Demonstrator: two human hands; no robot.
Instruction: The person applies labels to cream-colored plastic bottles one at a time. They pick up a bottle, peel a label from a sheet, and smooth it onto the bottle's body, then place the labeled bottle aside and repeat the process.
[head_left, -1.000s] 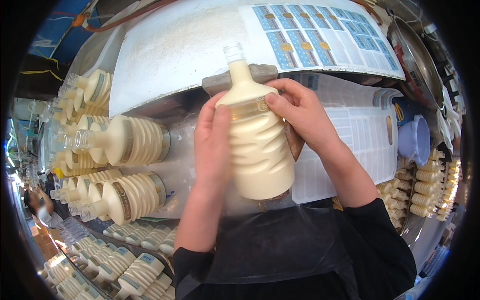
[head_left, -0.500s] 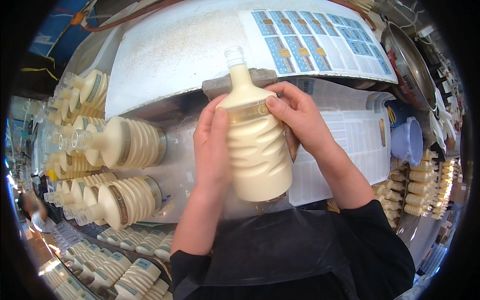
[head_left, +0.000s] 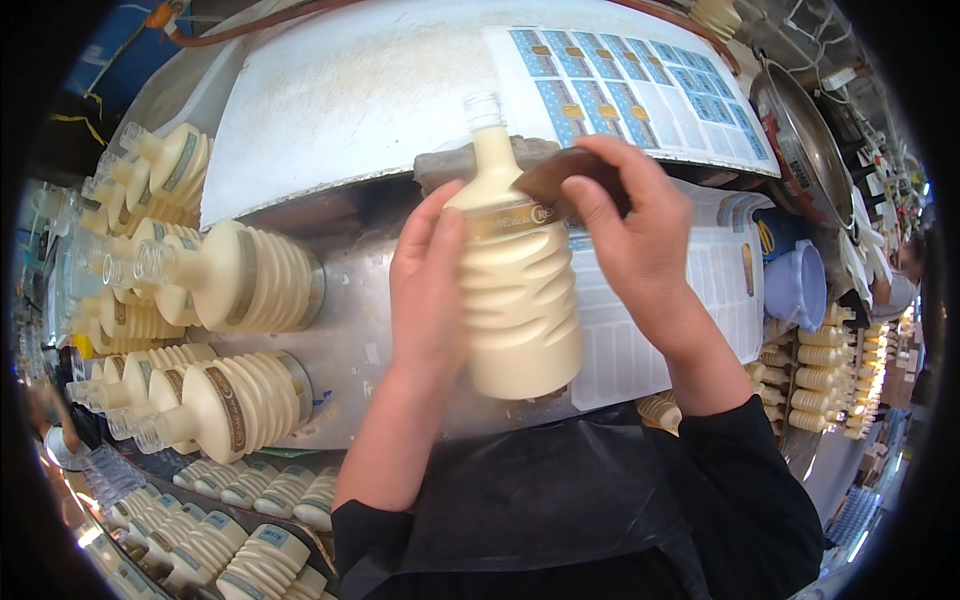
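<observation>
A cream-coloured bottle (head_left: 522, 330) with a ribbed body and clear neck lies on the metal table in front of me, its neck pointing away. Around its shoulder runs a gold-brown label band (head_left: 500, 221). My left hand (head_left: 425, 285), slightly blurred, grips the bottle's left side, thumb near the band. In my right hand (head_left: 645, 235) a flat brown piece (head_left: 578, 178), like a thin scraper, is pinched between thumb and fingers. Its tip lies at the band's right part. Beneath the neck is a grey folded pad (head_left: 440, 168).
Similar bottles (head_left: 255, 275) lie stacked at the left, with several more on a lower shelf (head_left: 250, 560). Label sheets (head_left: 590, 85) rest on the white board (head_left: 350, 90) ahead. Another sheet (head_left: 660, 330) is right of the bottle, near a lilac bucket (head_left: 797, 285).
My right hand has lifted off the bottle's shoulder and turned, bringing the brown piece up from beside the bottle onto the label band. My left hand stays at the bottle's left side.
</observation>
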